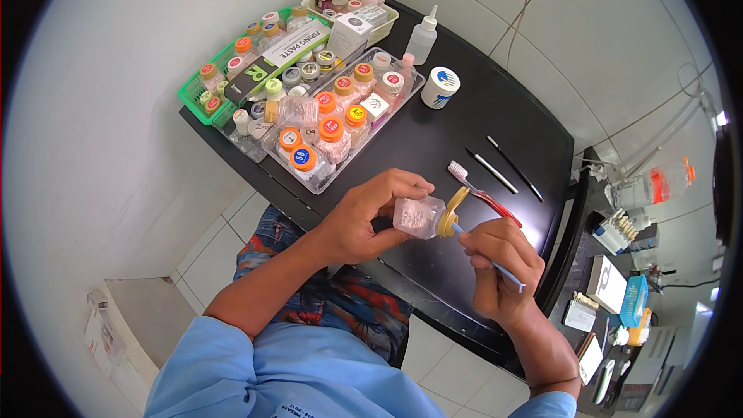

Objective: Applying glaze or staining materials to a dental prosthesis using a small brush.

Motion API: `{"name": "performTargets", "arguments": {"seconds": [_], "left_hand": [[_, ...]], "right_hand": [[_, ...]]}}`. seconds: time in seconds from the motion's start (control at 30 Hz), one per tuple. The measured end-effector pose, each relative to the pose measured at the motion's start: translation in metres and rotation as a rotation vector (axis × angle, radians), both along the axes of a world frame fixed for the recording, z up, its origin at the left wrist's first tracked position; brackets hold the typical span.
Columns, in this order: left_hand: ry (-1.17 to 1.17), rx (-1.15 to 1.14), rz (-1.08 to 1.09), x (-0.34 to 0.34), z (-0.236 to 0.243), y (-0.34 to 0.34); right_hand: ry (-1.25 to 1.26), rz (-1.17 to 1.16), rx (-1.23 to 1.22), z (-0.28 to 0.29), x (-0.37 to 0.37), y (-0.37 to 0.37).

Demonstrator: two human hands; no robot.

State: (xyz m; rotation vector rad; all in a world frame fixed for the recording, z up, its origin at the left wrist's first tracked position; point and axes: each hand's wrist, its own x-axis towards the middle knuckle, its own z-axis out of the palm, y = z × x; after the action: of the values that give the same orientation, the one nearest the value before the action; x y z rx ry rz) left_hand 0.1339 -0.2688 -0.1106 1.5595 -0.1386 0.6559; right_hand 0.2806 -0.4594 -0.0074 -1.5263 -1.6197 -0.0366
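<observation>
My left hand is closed around a small clear bottle of pale pink powder, tilted on its side with the mouth to the right. Its gold flip cap stands open. Between the fingers of my right hand is a thin light-blue plastic stick with a small forked end. The stick's other end meets the bottle's mouth; whether it reaches inside I cannot tell. Just beyond my hands, a red-handled toothbrush lies on the black table, beside a white-and-black pen-like tool and a slim black one.
A clear tray of capped powder bottles stands at the far left, by a green basket and a long box. Behind are a white jar and a squeeze bottle. A side counter with boxes runs along the right.
</observation>
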Motion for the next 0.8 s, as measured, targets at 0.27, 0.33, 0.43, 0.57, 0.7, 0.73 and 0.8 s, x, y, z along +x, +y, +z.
{"name": "performTargets", "arguments": {"seconds": [0.27, 0.33, 0.43, 0.57, 0.7, 0.73, 0.8], "left_hand": [[-0.039, 0.035, -0.033, 0.001, -0.004, 0.0], [-0.075, 0.075, -0.039, 0.0, 0.001, 0.0], [-0.02, -0.007, -0.084, -0.004, 0.003, 0.002], [-0.03, -0.08, -0.113, -0.002, -0.002, -0.001], [0.069, -0.028, -0.08, -0.002, 0.009, 0.0], [0.069, -0.028, -0.078, -0.002, 0.009, 0.0], [0.034, 0.054, -0.036, -0.001, 0.006, 0.001]], "right_hand": [[0.075, 0.03, -0.061, -0.003, 0.005, -0.003], [0.04, 0.077, -0.043, -0.003, 0.006, -0.003], [0.077, 0.032, -0.044, -0.003, 0.004, -0.002], [0.096, 0.04, -0.018, -0.004, 0.005, -0.003], [0.024, 0.088, -0.025, -0.002, 0.007, -0.002], [0.024, 0.089, -0.026, -0.002, 0.006, -0.002], [0.037, 0.046, 0.004, -0.003, 0.004, -0.002]]}}
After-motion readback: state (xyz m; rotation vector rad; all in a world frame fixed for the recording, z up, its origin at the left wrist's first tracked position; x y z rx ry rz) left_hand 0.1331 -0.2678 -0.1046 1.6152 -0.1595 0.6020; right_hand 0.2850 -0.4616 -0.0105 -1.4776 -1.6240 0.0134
